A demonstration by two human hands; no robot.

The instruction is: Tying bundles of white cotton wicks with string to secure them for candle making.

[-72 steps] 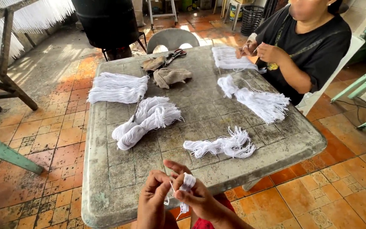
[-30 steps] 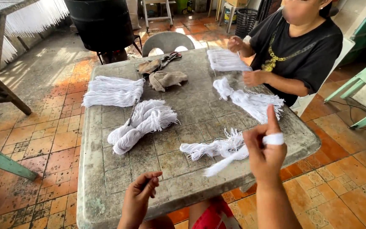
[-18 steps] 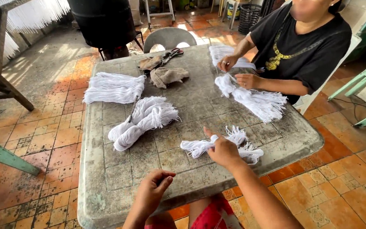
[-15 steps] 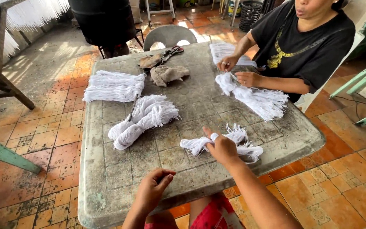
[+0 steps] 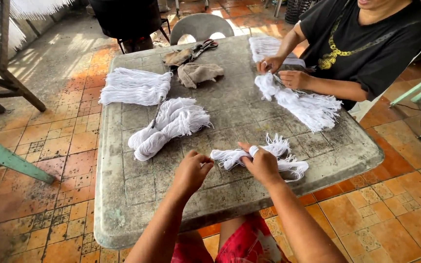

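A small bundle of white yarn (image 5: 282,163) lies near the front of the worn grey table (image 5: 123,195). My right hand (image 5: 263,165) rests on the middle of that bundle and grips it, with white thread wound round its index finger. My left hand (image 5: 193,171) has its fingers curled, the fingertips just short of the bundle's left end. I cannot make out anything held in it.
Larger white yarn bundles lie at the left (image 5: 135,86), centre (image 5: 171,124) and right (image 5: 308,104). A brown cloth (image 5: 198,73) and scissors (image 5: 205,46) sit at the far side. Another person (image 5: 366,44) works yarn at the far right corner. A grey chair (image 5: 200,27) stands behind.
My right hand swung the yarn bundle down onto the table and now holds it there. My left hand moved up from the table's front edge to the bundle's left end.
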